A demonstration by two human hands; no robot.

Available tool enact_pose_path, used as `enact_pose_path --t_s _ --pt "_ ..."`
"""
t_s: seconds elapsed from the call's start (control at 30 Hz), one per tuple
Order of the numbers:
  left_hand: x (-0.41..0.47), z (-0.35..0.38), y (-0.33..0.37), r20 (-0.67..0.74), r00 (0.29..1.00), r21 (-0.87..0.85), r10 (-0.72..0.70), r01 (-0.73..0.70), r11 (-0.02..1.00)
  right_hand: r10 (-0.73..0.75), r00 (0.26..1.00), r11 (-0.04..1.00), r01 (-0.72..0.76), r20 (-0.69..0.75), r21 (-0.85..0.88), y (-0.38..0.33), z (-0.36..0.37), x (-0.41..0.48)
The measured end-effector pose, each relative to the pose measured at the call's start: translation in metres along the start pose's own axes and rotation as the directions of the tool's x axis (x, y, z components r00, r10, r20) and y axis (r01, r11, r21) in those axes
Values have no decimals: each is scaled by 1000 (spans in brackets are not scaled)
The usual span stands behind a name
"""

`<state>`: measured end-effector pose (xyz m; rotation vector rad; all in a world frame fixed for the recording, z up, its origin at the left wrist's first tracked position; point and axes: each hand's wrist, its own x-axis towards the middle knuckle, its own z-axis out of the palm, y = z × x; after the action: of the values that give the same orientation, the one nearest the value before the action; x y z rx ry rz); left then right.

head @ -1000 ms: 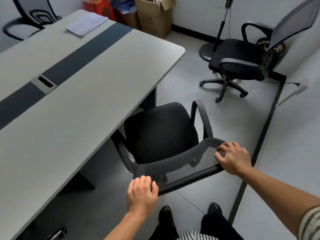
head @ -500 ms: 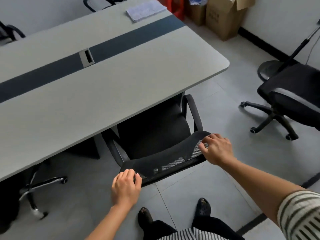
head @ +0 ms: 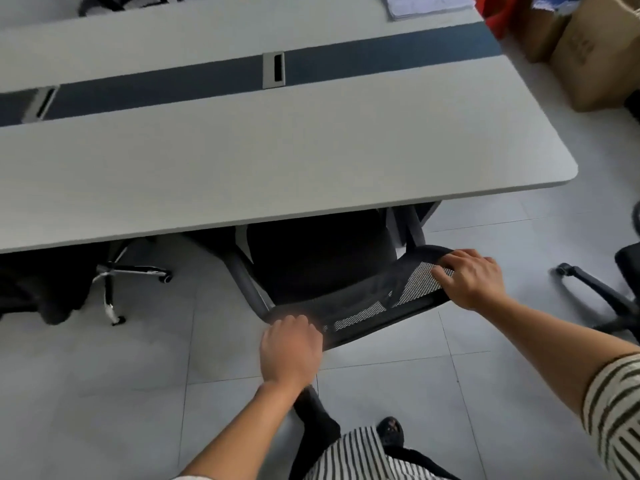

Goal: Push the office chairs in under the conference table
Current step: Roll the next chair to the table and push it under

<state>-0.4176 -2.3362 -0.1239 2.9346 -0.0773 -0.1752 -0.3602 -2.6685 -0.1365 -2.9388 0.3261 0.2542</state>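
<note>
My left hand is clenched over the left end of the mesh backrest of the black office chair; my right hand is grasping the right end of the same top edge, fingers curled over the mesh. The chair stands at the near long edge of the conference surface, close to its rounded right corner. The front of the seat lies beneath the overhang; the rear of the seat and the backrest remain outside it. Both armrests run forward, and their front ends pass out of sight under the edge.

A second chair sits to the left, its chrome star base showing on the tiled floor. A third chair base stands apart at the right. On the surface: a dark centre strip, a cable grommet, and papers at the far side. Cardboard boxes stand beyond the right end.
</note>
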Motion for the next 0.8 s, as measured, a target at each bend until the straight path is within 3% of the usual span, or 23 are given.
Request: enact_pose_path --t_s 0.3,0.57,0.8 --pt "43 2 7 -81 996 -44 27 -30 999 -18 1000 1000 18 -13 -10 -18 -13 67" --pt "102 -16 -39 -103 993 15 62 -61 998 14 997 999 -11 -74 39 -62 -6 98" --pt "113 -27 -67 -74 987 4 143 -143 990 -38 999 996 41 37 -83 -80 -11 99"
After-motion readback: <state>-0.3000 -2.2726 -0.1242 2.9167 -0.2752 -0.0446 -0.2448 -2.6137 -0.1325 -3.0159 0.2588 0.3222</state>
